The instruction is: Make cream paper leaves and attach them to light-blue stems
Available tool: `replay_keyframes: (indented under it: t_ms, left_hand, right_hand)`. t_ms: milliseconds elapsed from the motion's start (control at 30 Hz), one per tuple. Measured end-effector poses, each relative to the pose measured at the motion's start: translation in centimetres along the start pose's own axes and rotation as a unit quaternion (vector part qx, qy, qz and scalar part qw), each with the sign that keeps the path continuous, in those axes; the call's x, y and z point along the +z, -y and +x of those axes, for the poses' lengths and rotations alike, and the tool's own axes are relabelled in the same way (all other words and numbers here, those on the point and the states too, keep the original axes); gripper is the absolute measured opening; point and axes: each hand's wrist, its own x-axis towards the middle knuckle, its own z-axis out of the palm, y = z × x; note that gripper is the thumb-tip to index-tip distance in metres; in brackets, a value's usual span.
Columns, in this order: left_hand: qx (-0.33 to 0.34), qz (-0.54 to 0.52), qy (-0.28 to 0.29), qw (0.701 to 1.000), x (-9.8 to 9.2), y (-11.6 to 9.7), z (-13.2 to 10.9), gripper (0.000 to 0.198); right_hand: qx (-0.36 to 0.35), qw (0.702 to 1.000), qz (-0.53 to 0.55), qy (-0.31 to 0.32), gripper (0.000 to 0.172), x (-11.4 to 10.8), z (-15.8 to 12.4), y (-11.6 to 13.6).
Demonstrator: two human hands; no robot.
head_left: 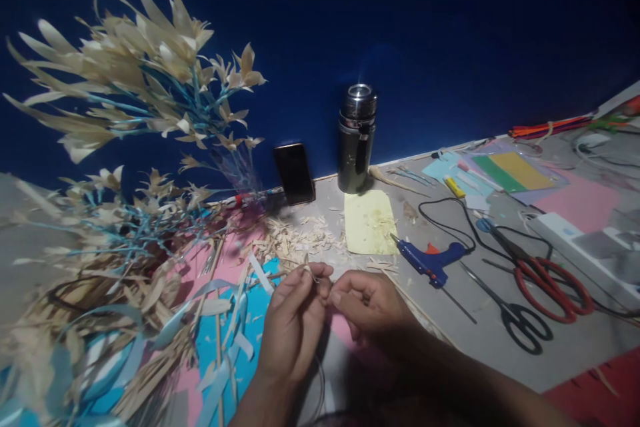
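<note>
My left hand (293, 320) and my right hand (367, 304) meet low in the middle of the view, fingertips pinched together on a thin wire (313, 274) with a small pale leaf-shaped sliver at its tip. A loop of the same thin wire trails down by my left wrist. Both hands hover over pink and blue paper sheets (250, 310) littered with pale straw shavings (295, 237). To the left stand handmade branches (145, 80) with blue stems and pale leaves.
A blue glue gun (430, 260) lies right of my hands, then black scissors (520, 320) and red-handled scissors (547, 280). A steel flask (356, 137) and a phone (294, 174) stand against the blue wall. A white power strip (580, 244) and coloured paper (505, 170) lie far right.
</note>
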Motion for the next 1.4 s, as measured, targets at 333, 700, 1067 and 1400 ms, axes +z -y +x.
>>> replay_keyframes:
  t_ms: [333, 700, 1067, 1400]
  left_hand:
    - [-0.005, 0.067, 0.018, 0.998, -0.5, -0.5, 0.2, 0.029]
    - [-0.015, 0.097, 0.031, 0.995, -0.6, -0.5, 0.0, 0.025]
    - [-0.037, 0.086, 0.007, 0.996, -0.2, -0.4, -0.3, 0.031]
    - [0.077, 0.21, 0.061, 0.973, -0.9, -0.6, -1.3, 0.024]
  right_hand:
    - [-0.028, 0.998, -0.049, -0.036, 0.018, 0.2, -0.5, -0.2]
    - [-0.044, 0.995, -0.069, -0.062, 0.018, 0.6, -0.6, -1.2]
    - [-0.065, 0.992, -0.079, -0.076, 0.024, 0.8, -1.0, -1.1]
    - [-0.312, 0.916, -0.228, -0.11, 0.023, -0.3, -0.5, -2.3]
